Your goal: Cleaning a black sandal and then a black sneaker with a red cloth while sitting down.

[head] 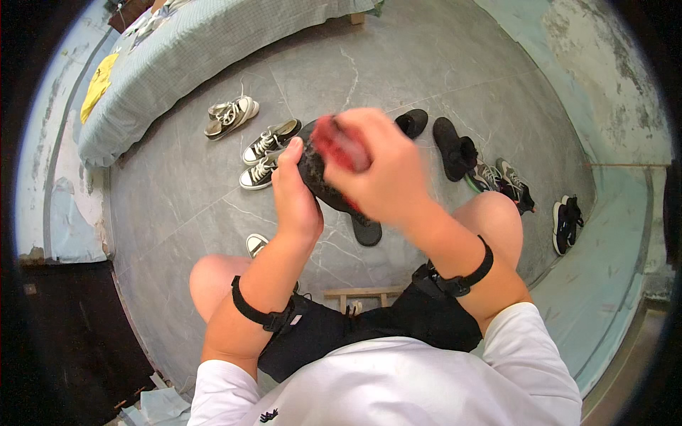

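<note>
Above my lap, my left hand [297,194] grips a dark shoe or slipper [314,173] along its left side, thumb up against its edge. A red item [341,144], blurred by motion, sits in my right hand [381,165], pressed on or just over the dark footwear. It may be a brush or a cloth; the blur does not settle which. My fingers hide much of both. Below them on the floor lies a black slipper [367,231], partly covered by the held footwear. A pair of black-and-white canvas sneakers [258,175] stands just left of my hands.
More canvas sneakers [232,117] lie at the upper left. Black fuzzy slippers [447,149], grey running shoes [511,178] and dark sneakers [565,226] are to the right. A bed with a checked cover [186,69] runs along the top left. A wooden frame [365,293] is between my legs.
</note>
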